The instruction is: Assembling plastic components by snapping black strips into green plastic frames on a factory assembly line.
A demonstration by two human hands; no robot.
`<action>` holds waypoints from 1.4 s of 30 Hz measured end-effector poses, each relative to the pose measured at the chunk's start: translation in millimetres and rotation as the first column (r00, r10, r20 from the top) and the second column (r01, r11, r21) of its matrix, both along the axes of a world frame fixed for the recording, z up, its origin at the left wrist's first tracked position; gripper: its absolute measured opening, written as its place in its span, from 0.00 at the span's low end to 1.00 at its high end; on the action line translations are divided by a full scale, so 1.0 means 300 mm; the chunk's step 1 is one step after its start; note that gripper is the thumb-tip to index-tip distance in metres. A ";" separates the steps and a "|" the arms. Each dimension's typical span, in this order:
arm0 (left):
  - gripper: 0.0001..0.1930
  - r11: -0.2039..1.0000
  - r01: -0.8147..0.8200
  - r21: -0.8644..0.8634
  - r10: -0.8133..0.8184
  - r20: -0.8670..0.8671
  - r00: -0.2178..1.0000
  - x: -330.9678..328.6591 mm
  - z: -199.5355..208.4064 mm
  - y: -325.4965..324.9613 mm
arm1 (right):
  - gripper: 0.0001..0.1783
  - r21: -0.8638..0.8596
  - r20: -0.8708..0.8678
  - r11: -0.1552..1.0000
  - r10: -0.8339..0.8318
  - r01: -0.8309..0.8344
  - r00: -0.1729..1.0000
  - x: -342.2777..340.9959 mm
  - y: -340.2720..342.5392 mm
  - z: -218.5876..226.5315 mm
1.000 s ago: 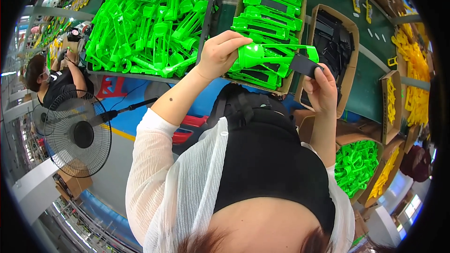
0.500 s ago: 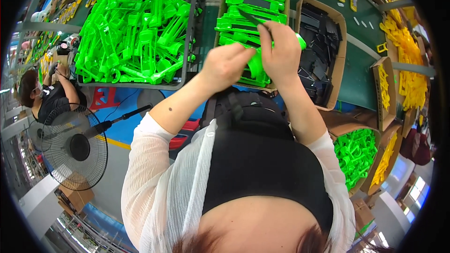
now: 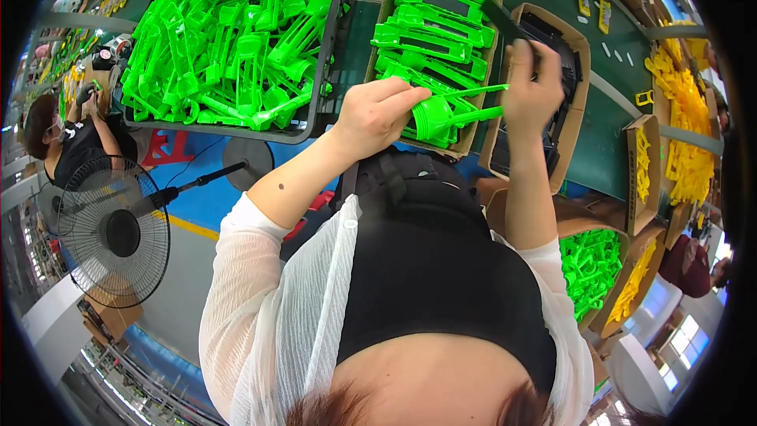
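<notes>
Across the green work surface in front of me stood the biggest thing, a dark wire crate heaped with loose bright green plastic parts, off to my left. Next to it sat a cardboard box of the same green parts laid in neat rows, and just right of that a second cardboard box holding black pieces. My left hand was closed around one green part, a round cupped head with two long thin prongs pointing right, held over the near edge of the middle box. My right hand was raised beside the prong tips, fingers pinched on a flat black strip that stuck up toward the far edge. Between the two hands only a narrow gap stayed open; the box walls crowded both sides, while bare green surface lay open farther right, before smaller boxes of yellow parts.
</notes>
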State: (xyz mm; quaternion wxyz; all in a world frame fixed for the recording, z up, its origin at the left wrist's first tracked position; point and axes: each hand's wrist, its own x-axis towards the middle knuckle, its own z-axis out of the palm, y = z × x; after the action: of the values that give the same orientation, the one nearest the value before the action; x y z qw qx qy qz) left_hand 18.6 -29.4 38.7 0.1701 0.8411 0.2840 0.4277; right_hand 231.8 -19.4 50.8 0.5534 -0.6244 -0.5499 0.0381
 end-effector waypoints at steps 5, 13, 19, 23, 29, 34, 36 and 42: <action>0.13 0.979 -0.091 -0.182 0.110 0.093 0.990 -0.021 0.010 0.005 | 0.08 0.027 -0.742 0.980 0.151 -0.196 0.653 0.058 -0.089 0.088; 0.11 -0.197 0.615 -0.764 0.442 0.491 0.751 -0.058 -0.039 0.033 | 0.08 -0.408 -0.761 0.674 0.121 -0.616 0.637 0.095 -0.175 0.101; 0.12 -0.070 0.557 -0.828 0.328 0.508 0.797 -0.030 -0.027 0.034 | 0.11 -0.480 -0.703 0.610 0.163 -0.630 0.693 0.070 -0.178 0.091; 0.11 0.161 0.290 -0.943 0.024 0.297 0.954 -0.023 -0.007 0.048 | 0.10 -0.527 -0.634 0.570 0.229 -0.630 0.739 0.060 -0.167 0.073; 0.09 0.149 0.185 -0.971 -0.046 0.180 0.983 -0.011 0.015 0.062 | 0.11 -0.623 -0.576 0.512 0.213 -0.592 0.789 0.037 -0.178 0.043; 0.08 0.045 0.318 -0.947 0.066 0.321 0.945 -0.020 -0.030 0.058 | 0.11 -0.613 -0.581 0.527 0.205 -0.589 0.788 0.019 -0.177 0.037; 0.08 0.044 0.301 -0.953 0.088 0.304 0.949 -0.021 -0.032 0.056 | 0.11 -0.666 -0.521 0.531 0.171 -0.524 0.836 0.004 -0.174 0.051; 0.07 -0.019 0.347 -0.938 0.150 0.340 0.928 -0.014 -0.056 0.059 | 0.11 -0.712 -0.467 0.534 0.124 -0.456 0.875 -0.014 -0.162 0.020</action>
State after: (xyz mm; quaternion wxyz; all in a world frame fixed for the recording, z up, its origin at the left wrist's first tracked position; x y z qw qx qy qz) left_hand 14.4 -11.8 22.0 0.7933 0.3954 0.4057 0.2231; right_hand 227.5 -68.1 56.8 0.2862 -0.6848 -0.4578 0.4893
